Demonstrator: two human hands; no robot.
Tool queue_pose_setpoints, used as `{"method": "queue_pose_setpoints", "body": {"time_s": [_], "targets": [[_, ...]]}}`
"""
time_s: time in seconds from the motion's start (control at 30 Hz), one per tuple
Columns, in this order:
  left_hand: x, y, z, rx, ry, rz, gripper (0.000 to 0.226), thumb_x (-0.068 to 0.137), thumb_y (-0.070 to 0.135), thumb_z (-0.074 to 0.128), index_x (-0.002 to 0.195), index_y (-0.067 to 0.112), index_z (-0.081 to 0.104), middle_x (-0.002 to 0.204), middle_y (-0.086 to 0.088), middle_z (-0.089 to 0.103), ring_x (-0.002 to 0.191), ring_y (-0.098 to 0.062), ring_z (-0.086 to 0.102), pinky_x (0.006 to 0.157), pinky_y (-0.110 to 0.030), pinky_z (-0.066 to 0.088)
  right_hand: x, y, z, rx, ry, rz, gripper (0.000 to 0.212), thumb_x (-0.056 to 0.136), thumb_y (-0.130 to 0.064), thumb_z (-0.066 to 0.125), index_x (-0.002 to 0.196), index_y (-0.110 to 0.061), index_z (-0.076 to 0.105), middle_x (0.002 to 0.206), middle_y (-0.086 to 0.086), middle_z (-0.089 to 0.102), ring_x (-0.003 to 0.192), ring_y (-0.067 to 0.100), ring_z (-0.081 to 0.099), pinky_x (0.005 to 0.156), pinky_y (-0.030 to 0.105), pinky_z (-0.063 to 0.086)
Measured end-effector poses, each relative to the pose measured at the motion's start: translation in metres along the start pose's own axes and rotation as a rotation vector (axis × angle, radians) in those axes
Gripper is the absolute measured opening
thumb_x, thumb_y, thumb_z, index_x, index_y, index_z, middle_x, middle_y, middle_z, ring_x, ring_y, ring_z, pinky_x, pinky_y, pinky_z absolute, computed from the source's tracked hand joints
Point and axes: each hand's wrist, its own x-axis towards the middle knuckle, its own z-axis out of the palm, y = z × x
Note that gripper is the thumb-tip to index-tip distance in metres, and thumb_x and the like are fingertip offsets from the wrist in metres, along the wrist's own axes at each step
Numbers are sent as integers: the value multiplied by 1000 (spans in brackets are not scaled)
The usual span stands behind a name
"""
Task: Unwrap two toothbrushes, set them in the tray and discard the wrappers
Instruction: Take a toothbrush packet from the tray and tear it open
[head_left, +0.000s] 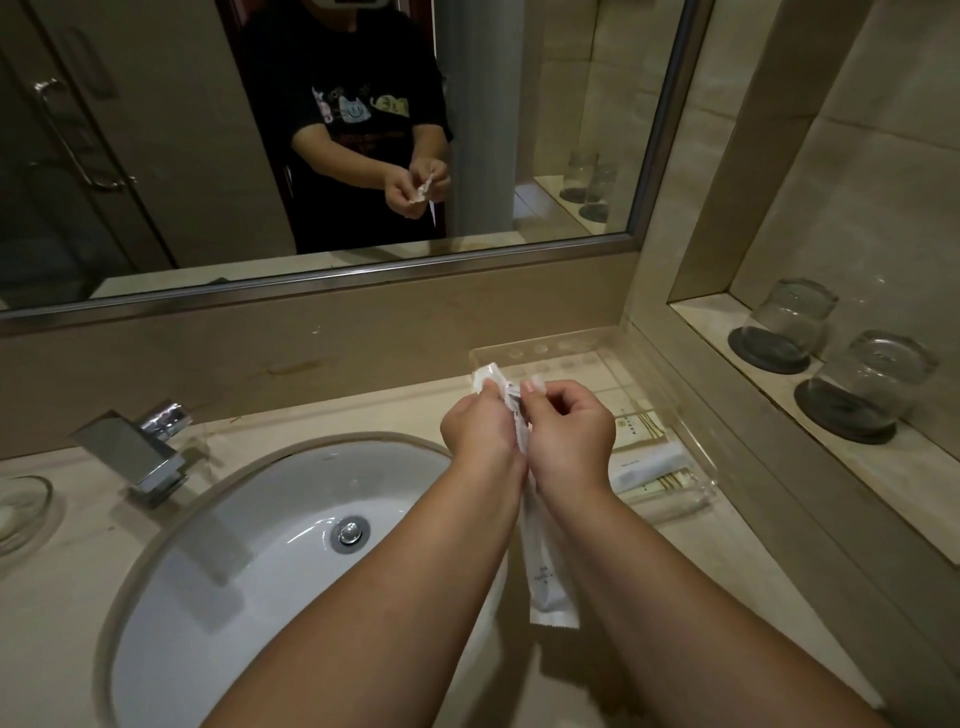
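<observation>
Early stage: first wrapper being torn, nothing in the tray yet as far as I can see.

Left hand (480, 423) and right hand (569, 431) are side by side, thumbs almost touching, above the counter (727, 566) at the right rim of the white oval sink (270, 519). Both grips are pinched narrow on the top end of a long white paper toothbrush wrapper (548, 566); the torn top bunches out above the left grip, the rest hangs down between the forearms. Can't tell whether any of the brush is exposed yet; it's hidden behind the fingers.

Clear acrylic tray (670, 400) sits just beyond and to the right of the right grip. The far part of it looks bare. The near part holds several wrapped cream and white amenity packets (654, 470); the second toothbrush is probably among them, can't confirm which one.

Left to do, my read: finish opening this one, brush into tray, bin the wrapper, repeat for the second. No bin in view.

Two upturned clear glasses (831, 364) stand on the ledge well right of the grip, not involved.
</observation>
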Motion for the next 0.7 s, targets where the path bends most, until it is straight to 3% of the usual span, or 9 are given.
{"method": "queue_pose_setpoints", "body": {"time_s": [0.03, 0.1, 0.2, 0.33, 0.47, 0.53, 0.6, 0.63, 0.7], "targets": [[2, 2, 0, 21, 6, 19, 28, 90, 12, 54, 64, 4, 58, 66, -12, 63, 62, -27, 63, 68, -36, 56, -1, 0, -1, -62, -6, -47, 24, 82, -20, 66, 58, -20, 61, 54, -7, 60, 49, 1, 53, 53, 16, 45], [5, 7, 1, 25, 23, 26, 29, 90, 11, 55, 62, 4, 57, 64, -11, 61, 59, -25, 61, 64, -32, 55, -5, 1, -2, -92, -8, -76, 25, 83, -23, 65, 59, -19, 62, 55, -7, 60, 48, 0, 51, 51, 14, 43], [7, 8, 0, -3, 27, -5, 28, 90, 11, 55, 63, 3, 57, 61, -9, 60, 51, -20, 59, 51, -25, 49, -11, 2, -2, -107, -11, -70, 26, 84, -23, 64, 58, -19, 61, 55, -5, 60, 53, 7, 53, 55, 21, 43], [19, 10, -6, -62, 20, -89, 29, 91, 16, 54, 64, 5, 53, 62, -8, 55, 49, -19, 55, 47, -23, 45, -23, 3, -8, -174, -65, -105, 23, 85, -25, 62, 64, -16, 64, 58, -7, 61, 58, 10, 55, 60, 31, 48], [43, 33, -12, -127, 21, -117, 31, 91, 20, 53, 62, 12, 48, 65, -3, 50, 32, -10, 51, 41, -19, 40, -43, 9, -18, -193, -176, -123, 17, 84, -29, 62, 70, -21, 67, 64, -8, 66, 63, 9, 61, 62, 35, 55], [45, 36, -15, -92, -12, -113, 28, 91, 18, 52, 65, 9, 51, 80, -8, 64, 49, -11, 62, 46, -20, 49, -46, 8, -20, -176, -199, -102, 16, 84, -30, 63, 71, -22, 67, 63, -9, 66, 63, 8, 61, 60, 32, 54], [45, 33, -15, -60, -37, -116, 28, 91, 15, 51, 65, 6, 52, 103, -12, 71, 83, -15, 70, 68, -27, 56, -46, 4, -22, -145, -190, -88, 17, 85, -29, 63, 69, -22, 66, 62, -10, 65, 59, 3, 58, 55, 22, 50], [44, 33, -16, -57, -31, -118, 29, 91, 15, 51, 64, 5, 52, 95, -12, 73, 79, -14, 71, 67, -26, 56, -46, 2, -25, -147, -196, -88, 18, 85, -29, 62, 69, -23, 65, 64, -11, 66, 58, 2, 58, 54, 19, 49], [47, 38, -20, -86, 9, -106, 32, 90, 14, 52, 59, 8, 50, 46, -5, 62, 36, -9, 55, 39, -15, 44, -51, 2, -32, -175, -228, -83, 16, 85, -30, 62, 70, -23, 66, 70, -10, 67, 63, 5, 62, 55, 21, 53]]}}
